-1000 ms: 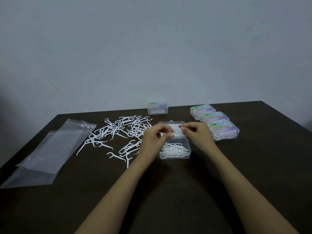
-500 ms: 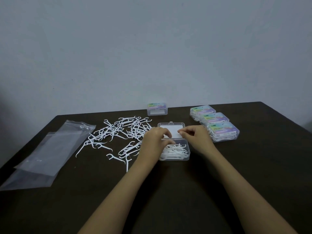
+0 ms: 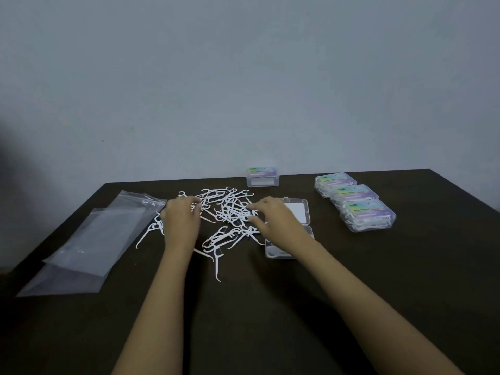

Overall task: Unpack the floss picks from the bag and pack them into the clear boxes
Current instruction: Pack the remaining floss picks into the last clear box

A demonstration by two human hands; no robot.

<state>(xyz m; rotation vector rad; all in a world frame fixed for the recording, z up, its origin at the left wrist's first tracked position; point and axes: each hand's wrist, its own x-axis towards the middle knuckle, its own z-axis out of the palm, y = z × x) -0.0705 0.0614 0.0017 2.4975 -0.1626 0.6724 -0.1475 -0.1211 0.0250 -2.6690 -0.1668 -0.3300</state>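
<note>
On the counter (image 3: 405,280): loose white floss picks (image 3: 230,209) lie in a heap between the flat plastic bags (image 3: 89,239) and the open clear box (image 3: 299,213).
Left grip (image 3: 180,220): my fingers bend down onto the left edge of the heap; pinching or not, I cannot tell.
Right grip (image 3: 276,217): fingers spread and relaxed over the heap's right side, my wrist above the open clear box.
Filled boxes (image 3: 365,215): three, closed, in a row at the right.
Closed box (image 3: 263,177): alone at the far edge.
</note>
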